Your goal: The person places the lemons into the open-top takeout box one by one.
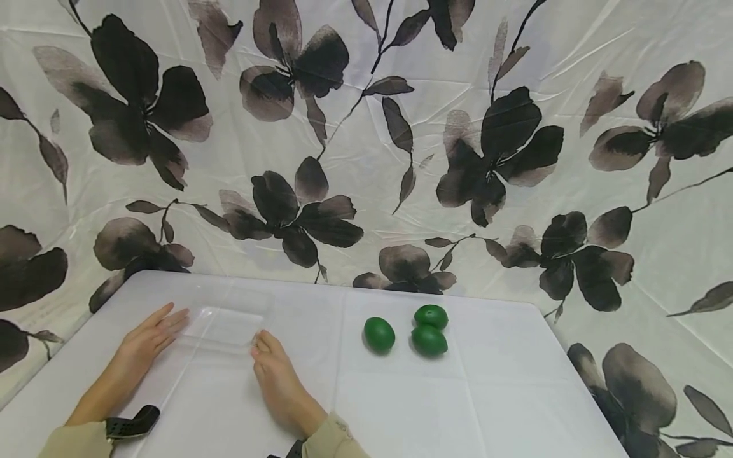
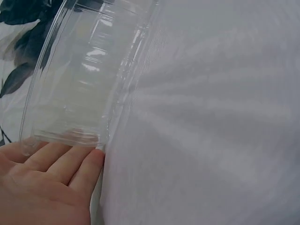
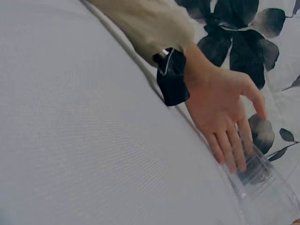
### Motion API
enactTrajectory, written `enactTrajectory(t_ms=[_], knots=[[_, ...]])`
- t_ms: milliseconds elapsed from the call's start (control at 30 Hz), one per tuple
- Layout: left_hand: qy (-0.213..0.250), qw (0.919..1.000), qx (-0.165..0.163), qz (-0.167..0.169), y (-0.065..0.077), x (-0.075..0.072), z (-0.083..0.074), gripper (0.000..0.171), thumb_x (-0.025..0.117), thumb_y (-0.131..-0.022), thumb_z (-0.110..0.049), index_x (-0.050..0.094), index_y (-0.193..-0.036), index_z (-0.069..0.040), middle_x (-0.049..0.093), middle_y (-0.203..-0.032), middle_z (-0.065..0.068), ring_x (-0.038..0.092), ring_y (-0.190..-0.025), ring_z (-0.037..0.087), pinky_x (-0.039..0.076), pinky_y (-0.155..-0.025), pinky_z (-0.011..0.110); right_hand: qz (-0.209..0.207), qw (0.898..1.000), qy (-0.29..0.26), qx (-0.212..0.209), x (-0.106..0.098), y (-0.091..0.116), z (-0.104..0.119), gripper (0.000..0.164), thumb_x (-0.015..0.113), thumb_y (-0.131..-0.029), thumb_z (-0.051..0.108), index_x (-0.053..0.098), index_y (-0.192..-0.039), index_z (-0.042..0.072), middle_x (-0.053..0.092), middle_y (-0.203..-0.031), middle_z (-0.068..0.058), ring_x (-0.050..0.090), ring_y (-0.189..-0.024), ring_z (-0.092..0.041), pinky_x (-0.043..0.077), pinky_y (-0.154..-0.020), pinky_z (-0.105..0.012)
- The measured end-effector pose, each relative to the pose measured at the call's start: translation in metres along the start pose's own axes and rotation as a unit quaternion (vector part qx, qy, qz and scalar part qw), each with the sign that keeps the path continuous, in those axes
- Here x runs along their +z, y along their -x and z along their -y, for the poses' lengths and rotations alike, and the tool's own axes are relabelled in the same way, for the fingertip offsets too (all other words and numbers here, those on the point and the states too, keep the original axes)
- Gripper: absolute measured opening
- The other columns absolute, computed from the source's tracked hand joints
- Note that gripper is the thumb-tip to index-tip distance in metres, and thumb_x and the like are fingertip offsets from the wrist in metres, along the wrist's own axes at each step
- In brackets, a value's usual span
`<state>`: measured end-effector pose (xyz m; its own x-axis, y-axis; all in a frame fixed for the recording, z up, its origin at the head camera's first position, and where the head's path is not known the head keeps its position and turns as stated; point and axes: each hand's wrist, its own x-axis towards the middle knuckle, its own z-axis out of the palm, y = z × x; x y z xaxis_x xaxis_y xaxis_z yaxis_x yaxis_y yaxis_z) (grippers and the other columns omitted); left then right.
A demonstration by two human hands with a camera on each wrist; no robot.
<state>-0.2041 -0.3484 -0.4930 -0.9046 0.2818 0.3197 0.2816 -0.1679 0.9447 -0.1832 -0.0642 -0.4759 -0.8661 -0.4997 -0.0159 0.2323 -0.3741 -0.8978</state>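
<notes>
A clear plastic tray [image 1: 226,326] lies at the left of the white table, with a flat base and raised rims. My left hand [image 1: 143,346] is at its left end, fingers straight and touching the wall, as the left wrist view also shows with the palm of this hand [image 2: 51,183]. At the right end, the fingers of my right hand [image 1: 280,378] touch the tray's near corner, looking mostly straight. The right wrist view shows the left hand [image 3: 222,103] against the tray [image 3: 262,183]; of the right hand only a fingertip appears in its corner.
To the right of the tray, three green limes rest on the table [image 1: 515,394]: one lime [image 1: 379,335] apart, and a lime [image 1: 431,316] just behind another lime [image 1: 429,341]. A floral cloth [image 1: 395,159] hangs behind the table's far edge.
</notes>
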Motion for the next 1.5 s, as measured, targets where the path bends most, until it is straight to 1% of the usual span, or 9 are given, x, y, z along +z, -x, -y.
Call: enactTrajectory(t_ms=[167,367,533,633,767,867,1000,1300,1500], knots=[[-0.057,0.9979,-0.026,-0.015,-0.003,0.008,0.001,0.06,0.025,-0.109,-0.01,-0.012,-0.151,0.01,0.048,-0.138,-0.028,0.04,-0.126,-0.017,0.02,-0.104,0.004,0.007,1.0,-0.022,0.003,-0.006,0.007,0.003,0.08,0.048,-0.1,0.026,0.001,-0.155,-0.007,0.002,-0.161,-0.029,0.002,-0.15,-0.041,0.003,-0.121,-0.051],[-0.127,0.9904,-0.051,-0.022,-0.007,0.018,-0.002,0.063,0.03,-0.109,-0.016,-0.008,-0.152,0.011,0.042,-0.141,-0.024,0.039,-0.124,-0.02,0.026,-0.099,0.002,0.005,0.999,-0.052,0.016,-0.014,0.017,0.009,0.082,0.049,-0.1,0.029,0.0,-0.154,-0.008,0.006,-0.161,-0.03,0.005,-0.149,-0.043,0.004,-0.121,-0.052],[-0.147,0.9861,-0.074,-0.023,-0.014,0.027,-0.006,0.066,0.033,-0.109,-0.019,-0.006,-0.153,0.009,0.038,-0.149,-0.014,0.039,-0.123,-0.021,0.03,-0.096,0.002,0.019,0.996,-0.083,0.027,-0.02,0.027,0.021,0.083,0.049,-0.1,0.024,-0.005,-0.154,-0.008,-0.001,-0.159,-0.033,-0.001,-0.148,-0.046,0.002,-0.12,-0.053],[-0.135,0.9875,-0.079,-0.02,-0.018,0.032,-0.006,0.066,0.033,-0.109,-0.018,-0.007,-0.154,0.008,0.041,-0.145,-0.017,0.039,-0.123,-0.02,0.031,-0.095,0.003,0.033,0.992,-0.121,0.031,-0.024,0.033,0.026,0.083,0.048,-0.099,0.02,-0.008,-0.153,-0.009,-0.006,-0.159,-0.034,-0.005,-0.148,-0.046,0.001,-0.12,-0.052],[-0.088,0.9932,-0.077,-0.002,-0.023,0.04,-0.006,0.066,0.032,-0.108,-0.015,-0.011,-0.152,0.009,0.046,-0.137,-0.024,0.04,-0.123,-0.019,0.031,-0.096,0.004,0.066,0.982,-0.175,0.038,-0.033,0.042,0.031,0.084,0.045,-0.098,0.019,-0.014,-0.152,-0.007,-0.014,-0.158,-0.034,-0.011,-0.147,-0.045,-0.001,-0.121,-0.05],[-0.057,0.9955,-0.075,0.013,-0.027,0.046,-0.004,0.066,0.031,-0.108,-0.014,-0.012,-0.151,0.01,0.048,-0.135,-0.024,0.041,-0.123,-0.017,0.031,-0.098,0.005,0.087,0.974,-0.206,0.041,-0.04,0.049,0.033,0.087,0.044,-0.097,0.021,-0.018,-0.152,-0.006,-0.016,-0.157,-0.033,-0.013,-0.147,-0.044,-0.001,-0.121,-0.048],[-0.04,0.9959,-0.078,0.021,-0.034,0.055,-0.001,0.065,0.029,-0.109,-0.018,-0.011,-0.152,0.01,0.049,-0.136,-0.021,0.042,-0.125,-0.014,0.032,-0.1,0.007,0.094,0.966,-0.238,0.046,-0.048,0.058,0.036,0.093,0.049,-0.096,0.026,-0.018,-0.152,-0.005,-0.018,-0.157,-0.033,-0.014,-0.148,-0.042,0.0,-0.122,-0.046],[0.005,0.9963,-0.078,0.036,-0.05,0.077,0.007,0.064,0.027,-0.109,-0.02,-0.011,-0.153,0.008,0.05,-0.137,-0.015,0.043,-0.128,-0.006,0.033,-0.103,0.009,0.086,0.955,-0.278,0.064,-0.054,0.079,0.047,0.09,0.048,-0.096,0.025,-0.016,-0.153,-0.005,-0.02,-0.157,-0.033,-0.014,-0.148,-0.043,0.005,-0.122,-0.044],[-0.018,0.9954,-0.089,0.03,-0.061,0.096,0.012,0.067,0.032,-0.108,-0.021,-0.009,-0.155,0.002,0.048,-0.14,-0.007,0.039,-0.129,-0.005,0.03,-0.104,0.011,0.105,0.959,-0.255,0.07,-0.058,0.093,0.052,0.097,0.052,-0.096,0.027,-0.02,-0.15,-0.008,-0.022,-0.155,-0.034,-0.016,-0.147,-0.043,0.003,-0.122,-0.044]])
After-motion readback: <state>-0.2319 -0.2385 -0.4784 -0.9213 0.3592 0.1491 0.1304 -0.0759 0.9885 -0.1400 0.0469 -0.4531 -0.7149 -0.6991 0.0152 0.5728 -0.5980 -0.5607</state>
